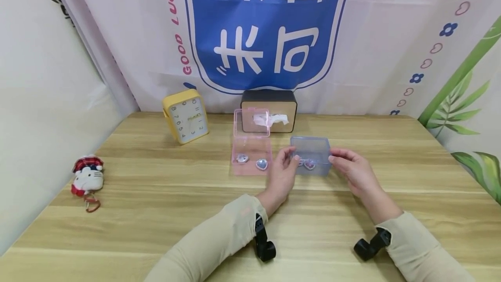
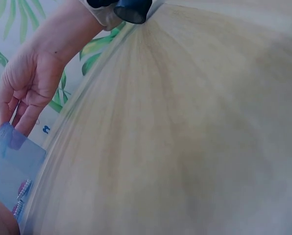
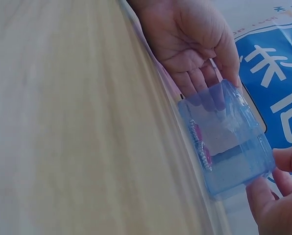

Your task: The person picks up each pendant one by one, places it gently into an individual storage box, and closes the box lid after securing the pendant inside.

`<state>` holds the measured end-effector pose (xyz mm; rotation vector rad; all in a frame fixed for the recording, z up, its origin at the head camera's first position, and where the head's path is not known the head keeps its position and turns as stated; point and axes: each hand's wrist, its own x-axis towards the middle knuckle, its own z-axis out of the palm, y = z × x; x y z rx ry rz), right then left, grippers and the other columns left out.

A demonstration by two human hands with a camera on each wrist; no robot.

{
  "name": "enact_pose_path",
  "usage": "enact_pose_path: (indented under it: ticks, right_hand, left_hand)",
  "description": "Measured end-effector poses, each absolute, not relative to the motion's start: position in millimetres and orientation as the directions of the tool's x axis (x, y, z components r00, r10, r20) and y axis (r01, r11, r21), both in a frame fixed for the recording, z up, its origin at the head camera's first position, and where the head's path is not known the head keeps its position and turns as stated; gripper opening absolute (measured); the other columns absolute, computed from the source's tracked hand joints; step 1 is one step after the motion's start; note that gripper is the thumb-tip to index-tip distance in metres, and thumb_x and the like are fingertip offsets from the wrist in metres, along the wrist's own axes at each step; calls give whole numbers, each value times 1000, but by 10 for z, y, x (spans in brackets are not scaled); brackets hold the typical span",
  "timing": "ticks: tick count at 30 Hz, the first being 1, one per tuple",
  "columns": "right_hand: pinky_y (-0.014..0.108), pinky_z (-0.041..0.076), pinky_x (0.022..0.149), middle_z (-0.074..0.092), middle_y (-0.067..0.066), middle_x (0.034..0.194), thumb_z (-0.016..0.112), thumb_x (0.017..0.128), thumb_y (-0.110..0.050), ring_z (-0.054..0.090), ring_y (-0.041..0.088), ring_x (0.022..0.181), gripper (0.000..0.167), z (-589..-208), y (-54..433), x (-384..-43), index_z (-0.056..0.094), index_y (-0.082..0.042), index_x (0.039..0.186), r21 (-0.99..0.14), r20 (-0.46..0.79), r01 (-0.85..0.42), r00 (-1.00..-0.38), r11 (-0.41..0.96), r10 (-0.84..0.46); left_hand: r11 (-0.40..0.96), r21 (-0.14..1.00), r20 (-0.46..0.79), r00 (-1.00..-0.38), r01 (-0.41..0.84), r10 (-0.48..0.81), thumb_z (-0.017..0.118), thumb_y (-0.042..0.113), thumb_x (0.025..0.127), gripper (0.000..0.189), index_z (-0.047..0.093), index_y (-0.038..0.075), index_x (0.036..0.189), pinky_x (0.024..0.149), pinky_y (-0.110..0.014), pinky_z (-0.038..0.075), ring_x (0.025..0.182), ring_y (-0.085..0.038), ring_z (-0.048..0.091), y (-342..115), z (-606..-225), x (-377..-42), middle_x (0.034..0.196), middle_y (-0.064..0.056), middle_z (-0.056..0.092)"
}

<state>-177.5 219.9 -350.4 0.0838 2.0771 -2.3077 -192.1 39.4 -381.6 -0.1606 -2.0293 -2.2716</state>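
Observation:
A clear blue plastic box point(image 1: 311, 150) sits on the table between both hands. Through its walls show two rhinestone-edged gems point(image 3: 200, 145), pinkish in the middle. My left hand point(image 1: 282, 174) grips the box's left side with the thumb toward its front. At the right side, my right hand point(image 1: 357, 173) holds the box with thumb and fingers. Whether the lid is fully down I cannot tell. Left of it stands a clear pink box point(image 1: 250, 145) with its lid up, holding a pale gem point(image 1: 242, 158) and a blue heart-shaped gem point(image 1: 262, 164).
Behind the boxes stands a tissue box point(image 1: 287, 99) with a tissue sticking out. A yellow clock point(image 1: 191, 119) lies on its side at the back left. Near the table's left edge is a plush keychain point(image 1: 88, 179) with a red carabiner. A printed cloth point(image 1: 266, 47) hangs behind.

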Motion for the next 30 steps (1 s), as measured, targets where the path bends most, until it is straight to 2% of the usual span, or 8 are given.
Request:
enact_pose_path:
  ticks: [13,17,20,23,30]
  right_hand:
    - [11,48,84,62,-12,94,65,85,-11,57,-1,90,13,-3491,2235,-1786,65,-19,95,-988,-113,114,-993,-101,-17]
    - [12,49,85,62,-11,96,65,86,-13,59,0,92,12,-3448,2255,-1787,63,-16,97,-983,-121,125,-992,-134,-37]
    - [13,50,83,64,-9,92,61,88,-8,61,2,89,7,-3389,2256,-1792,63,-14,92,-967,-95,100,-995,-236,-34]
    - [12,51,82,65,-8,89,58,89,-4,61,2,86,13,-3308,2272,-1794,64,-15,87,-949,-52,55,-998,-310,-19]
    - [12,50,84,65,-8,93,57,90,-4,62,2,89,11,-3132,2259,-1828,63,-13,93,-958,21,-24,-1000,-287,15]
  left_hand:
    - [-52,993,106,-994,105,15,55,6,90,28,57,6,118,106,-29,37,128,-25,43,378,-3758,-1929,135,-13,48]
    - [-31,991,133,-991,132,22,54,4,90,31,55,5,121,109,-33,33,132,-25,38,390,-3713,-1895,140,-13,44]
    - [-7,986,168,-985,168,30,54,4,90,36,53,6,126,112,-36,27,135,-25,31,403,-3685,-1867,145,-14,37]
    - [15,977,210,-977,211,45,55,5,90,40,51,7,129,114,-37,24,137,-26,28,403,-3643,-1847,148,-13,31]
    - [8,958,282,-951,285,130,54,6,90,41,49,9,131,113,-33,24,137,-21,28,244,-3507,-1846,148,-6,33]
